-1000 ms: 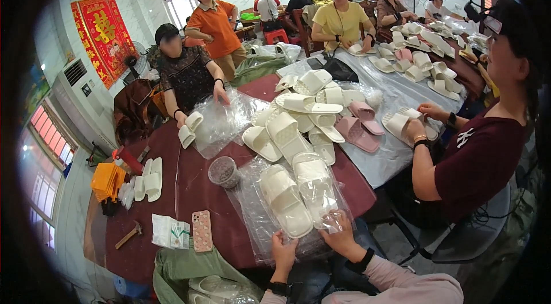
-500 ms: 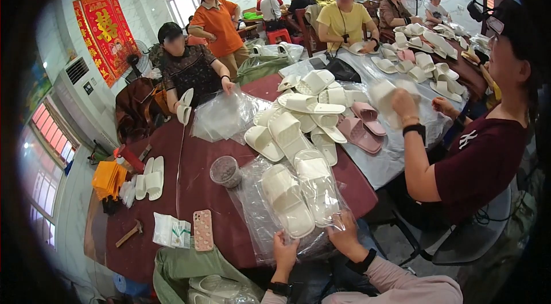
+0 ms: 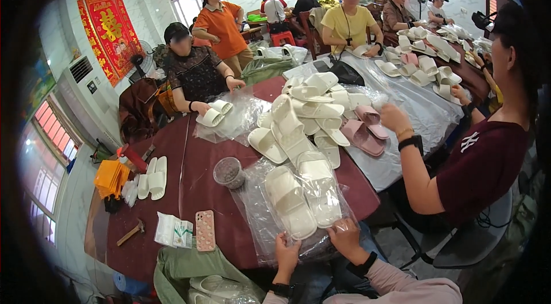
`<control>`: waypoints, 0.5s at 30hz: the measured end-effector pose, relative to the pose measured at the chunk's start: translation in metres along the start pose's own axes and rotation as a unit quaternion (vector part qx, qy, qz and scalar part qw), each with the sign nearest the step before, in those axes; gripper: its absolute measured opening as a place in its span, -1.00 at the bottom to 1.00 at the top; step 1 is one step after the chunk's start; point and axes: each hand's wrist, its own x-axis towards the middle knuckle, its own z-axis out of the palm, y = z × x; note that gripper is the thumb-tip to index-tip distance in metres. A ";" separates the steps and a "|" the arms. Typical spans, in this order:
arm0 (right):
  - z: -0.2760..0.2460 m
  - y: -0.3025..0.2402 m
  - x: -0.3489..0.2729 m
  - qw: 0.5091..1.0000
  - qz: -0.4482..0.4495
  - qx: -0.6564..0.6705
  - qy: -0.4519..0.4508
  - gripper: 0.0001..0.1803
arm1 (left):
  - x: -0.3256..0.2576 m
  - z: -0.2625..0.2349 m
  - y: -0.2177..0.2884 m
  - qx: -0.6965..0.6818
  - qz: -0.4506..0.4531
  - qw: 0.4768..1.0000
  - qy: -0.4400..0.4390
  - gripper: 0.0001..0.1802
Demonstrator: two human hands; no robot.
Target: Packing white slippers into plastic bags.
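In front of me a pair of cream slippers lies side by side, toes pointing away. The right slipper (image 3: 319, 189) shows the gloss of clear film over it; the left slipper (image 3: 288, 200) rests beside it, and I cannot tell whether film covers it too. My left hand (image 3: 286, 252) is closed at the left slipper's heel, pinching the near edge of the clear plastic bag (image 3: 258, 221). With curled fingers my right hand (image 3: 346, 239) grips the film just beyond the right slipper's heel. More flat bags spread under the pair.
Beyond the pair rises a pile of cream slippers (image 3: 290, 126) with pink slippers (image 3: 363, 137) beside it. A tub (image 3: 228, 172), phone (image 3: 205, 230), hammer (image 3: 130, 232) and paper packet (image 3: 174, 230) lie leftward. Co-workers sit across and at right. A green sack (image 3: 181, 264) hangs near me.
My right fingers have drawn in on the film. Across the table, a co-worker has laid a pair of slippers down onto the bags. The co-worker at right has moved both hands apart.
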 end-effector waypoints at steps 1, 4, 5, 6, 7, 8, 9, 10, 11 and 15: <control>-0.001 -0.004 0.001 1.000 -0.002 0.002 -0.001 -0.83 | 0.001 -0.003 -0.005 0.000 0.001 1.000 0.003 -0.42; 0.003 -0.001 -0.003 1.000 0.014 0.009 0.018 -0.83 | 0.003 -0.006 -0.018 -0.016 0.040 0.999 0.009 -0.42; 0.019 0.019 -0.013 1.000 0.007 -0.005 0.015 -0.83 | 0.003 -0.002 -0.013 -0.003 0.035 0.999 0.002 -0.43; 0.028 0.030 -0.018 1.000 -0.002 -0.017 0.010 -0.82 | 0.003 0.001 -0.010 0.010 0.030 1.000 -0.001 -0.43; 0.022 0.020 -0.013 1.000 -0.005 -0.013 0.007 -0.82 | 0.003 -0.003 -0.012 0.011 0.030 0.999 0.005 -0.43; 0.004 0.002 -0.003 1.000 -0.003 -0.016 0.003 -0.82 | 0.004 -0.005 -0.015 0.012 0.026 1.000 0.009 -0.41; -0.004 -0.009 0.002 1.000 -0.002 -0.017 -0.003 -0.81 | 0.004 -0.008 -0.018 0.015 0.023 0.999 0.017 -0.39; -0.005 -0.009 0.002 1.000 -0.001 -0.018 -0.001 -0.81 | 0.006 -0.008 -0.020 0.015 0.024 0.999 0.015 -0.39; -0.006 -0.009 0.002 1.000 -0.004 -0.024 -0.007 -0.81 | 0.008 -0.009 -0.021 0.023 0.011 1.000 0.016 -0.37; -0.005 -0.002 0.002 0.998 -0.051 -0.026 0.014 -0.81 | 0.003 -0.010 0.010 -0.044 -0.096 0.994 -0.011 -0.30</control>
